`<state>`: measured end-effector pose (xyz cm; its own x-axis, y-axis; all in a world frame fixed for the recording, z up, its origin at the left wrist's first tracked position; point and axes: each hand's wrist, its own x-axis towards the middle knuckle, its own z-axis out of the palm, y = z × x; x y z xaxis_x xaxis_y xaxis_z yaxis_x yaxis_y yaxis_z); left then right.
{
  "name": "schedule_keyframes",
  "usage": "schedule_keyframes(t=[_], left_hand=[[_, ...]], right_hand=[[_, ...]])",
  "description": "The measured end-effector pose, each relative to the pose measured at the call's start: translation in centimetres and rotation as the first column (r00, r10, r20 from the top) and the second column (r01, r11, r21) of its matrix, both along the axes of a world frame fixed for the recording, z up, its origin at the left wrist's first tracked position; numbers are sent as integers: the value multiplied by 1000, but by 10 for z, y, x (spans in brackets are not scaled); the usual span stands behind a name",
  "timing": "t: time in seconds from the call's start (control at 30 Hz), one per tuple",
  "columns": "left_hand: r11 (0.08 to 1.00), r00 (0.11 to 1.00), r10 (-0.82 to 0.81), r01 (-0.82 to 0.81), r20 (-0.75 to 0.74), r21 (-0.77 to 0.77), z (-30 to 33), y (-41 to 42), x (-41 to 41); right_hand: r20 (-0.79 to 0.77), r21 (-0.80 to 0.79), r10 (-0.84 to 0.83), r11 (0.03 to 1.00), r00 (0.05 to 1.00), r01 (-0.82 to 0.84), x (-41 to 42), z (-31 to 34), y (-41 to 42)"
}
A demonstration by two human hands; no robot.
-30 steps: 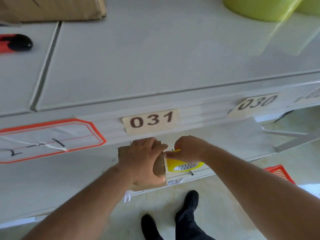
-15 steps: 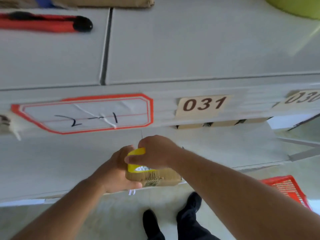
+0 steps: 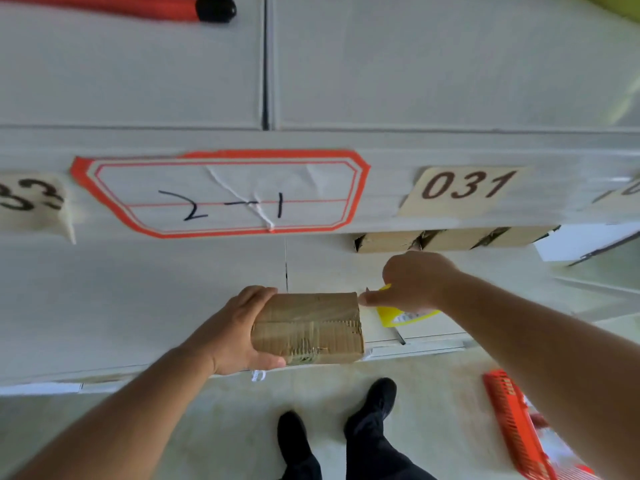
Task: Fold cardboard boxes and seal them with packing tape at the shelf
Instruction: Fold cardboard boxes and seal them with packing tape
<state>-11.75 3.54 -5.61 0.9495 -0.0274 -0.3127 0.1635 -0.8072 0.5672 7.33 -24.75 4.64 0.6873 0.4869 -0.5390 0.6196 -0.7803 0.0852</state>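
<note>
Since half a sec ago the right hand (image 3: pixel 412 282) has pulled off the box to the right w/ the yellow tape dispenser (image 3: pixel 403 313), which sat on top of the box before; the box now shows its whole top face, and the view has swung left so the red-bordered label sits mid-frame

Left to right: far left on the shelf edge (image 3: pixel 381 157), a cream tag (image 3: pixel 27 195) w/ digits cut off by the frame. Up top, a red utility knife (image 3: pixel 145 6) w/ black end lies on the upper shelf surface. Below it the red-bordered label (image 3: pixel 221 194), handwritten marks, crumpled in the middle

Left hand (image 3: pixel 232 327): grip wrapped round the left end of the cardboard box (image 3: pixel 311 327), thumb under the near edge, fingers curled over the far edge. Box is closed, brown, taped over w/ wrinkled clear tape, lying flat on the lower shelf near its front edge

Just right of the box, the right hand's grip is closed on the tape dispenser, fingertip touching or nearly at the box's top right corner; can't tell if there's contact. Dispenser mostly hidden under the hand

Above, tag "031" (image 3: pixel 464 188) on the shelf edge, w/ a row of small cardboard boxes (image 3: pixel 450 239) tucked under it. Bottom: black shoes (image 3: pixel 377 400) on pale floor, red plastic basket (image 3: pixel 512 420) at far right
</note>
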Motion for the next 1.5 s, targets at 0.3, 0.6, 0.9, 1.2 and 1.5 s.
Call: schedule_keyframes(t=[0.3, 0.6, 0.9, 1.2, 1.5], left_hand=[[1000, 1000, 10, -10, -29, 21, 0, -1, 0], [1000, 998, 17, -16, -52, 25, 0, -2, -1], [854, 947, -319, 299, -25, 426, 20, -94, 49], [984, 956, -180, 172, 232, 52, 42, -112, 73], [975, 955, 10, 57, 297, -216, 38, -64, 41]], right_hand=[[-95, 86, -149, 984, 984, 158, -11, -39, -20], [-137, 89, -201, 973, 970, 214, -19, -66, -25], [-278, 92, -229, 960, 933, 264, -13, -83, -25], [-265, 269, -252, 908, 931, 323, -3, -3, -33], [-487, 325, -186, 868, 853, 375, -14, 66, 26]])
